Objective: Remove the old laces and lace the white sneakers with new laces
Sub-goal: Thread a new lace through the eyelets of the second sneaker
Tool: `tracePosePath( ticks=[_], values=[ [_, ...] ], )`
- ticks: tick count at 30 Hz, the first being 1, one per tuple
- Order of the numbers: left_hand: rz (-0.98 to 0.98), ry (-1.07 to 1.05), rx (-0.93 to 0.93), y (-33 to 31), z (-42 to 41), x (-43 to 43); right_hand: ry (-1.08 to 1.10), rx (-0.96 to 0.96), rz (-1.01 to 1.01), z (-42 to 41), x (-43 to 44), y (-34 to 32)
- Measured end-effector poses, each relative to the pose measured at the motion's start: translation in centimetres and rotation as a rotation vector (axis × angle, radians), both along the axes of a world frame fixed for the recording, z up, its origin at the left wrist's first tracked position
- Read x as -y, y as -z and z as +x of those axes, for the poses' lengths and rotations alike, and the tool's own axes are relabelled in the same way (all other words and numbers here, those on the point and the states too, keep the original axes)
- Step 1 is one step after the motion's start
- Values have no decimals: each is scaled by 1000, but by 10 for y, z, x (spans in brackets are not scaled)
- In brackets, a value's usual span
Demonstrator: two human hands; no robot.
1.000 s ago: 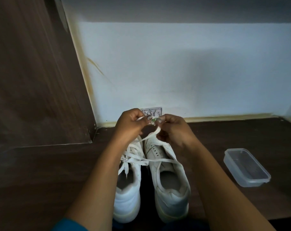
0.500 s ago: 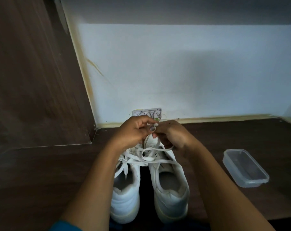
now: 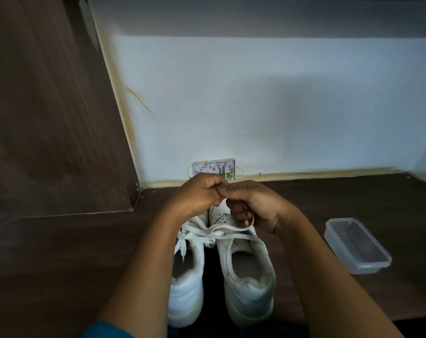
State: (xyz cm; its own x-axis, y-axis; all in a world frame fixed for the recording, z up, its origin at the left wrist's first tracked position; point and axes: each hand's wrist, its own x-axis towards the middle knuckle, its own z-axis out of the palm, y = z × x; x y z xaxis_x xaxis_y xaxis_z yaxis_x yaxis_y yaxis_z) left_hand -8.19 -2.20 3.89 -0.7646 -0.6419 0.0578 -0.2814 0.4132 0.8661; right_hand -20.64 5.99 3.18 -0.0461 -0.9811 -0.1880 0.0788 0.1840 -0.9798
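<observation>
Quick count from what we can see: two white sneakers, two hands, one plastic tub, one wall plate. The left sneaker [image 3: 186,286] and right sneaker [image 3: 249,289] sit side by side, just about touching, on the dark wooden surface [image 3: 61,252], toes toward the wall and heels toward us.

Only one container here. The clear tub [image 3: 357,245] sits well off to the right of the shoes, open side up, and we can see straight down to its own bottom.

Both hands are over the toe end of the pair, bunched up and touching each other. The left hand [image 3: 198,195] has its fingers curled, with the thumb pressed on the forefinger right where the hands meet, pinching the lace [image 3: 221,234]. A sliver of white pokes out just below that pinch. The right hand [image 3: 254,203] is curled too, with a loop of the same lace hooked around its fingers. From there the strands run down and cross over both shoes near the tongues, tangled in with the loose lacing on the left one.

The wall plate [image 3: 214,168] is just behind the knuckles. A bit of teal sleeve [image 3: 104,330] shows at the bottom edge.
</observation>
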Motion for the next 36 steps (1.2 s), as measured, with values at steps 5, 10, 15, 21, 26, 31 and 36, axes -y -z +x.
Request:
tracePosePath(
  ticks=[5, 10, 15, 21, 26, 31, 36],
  values=[
    [-394, -479, 115, 6, 24, 26, 254, -51, 26, -15, -5, -2],
    [-124, -103, -99, 9, 19, 14, 292, -153, -87, -10, -2, -3],
    [-206, -56, -41, 7, 1, 3, 229, -237, -36, -2, -1, -2],
    [-485, -518, 460, 17, 38, 46, 366, -207, -72, -29, -14, -3],
    [-8, 12, -21, 8, 8, 2, 212, -321, -115, -6, -3, -2],
    [-264, -356, 73, 9, 15, 16, 280, -373, -68, -20, -8, 0],
    [-464, -607, 462, 17, 41, 45, 351, -350, -76, -34, -17, -1]
  ],
)
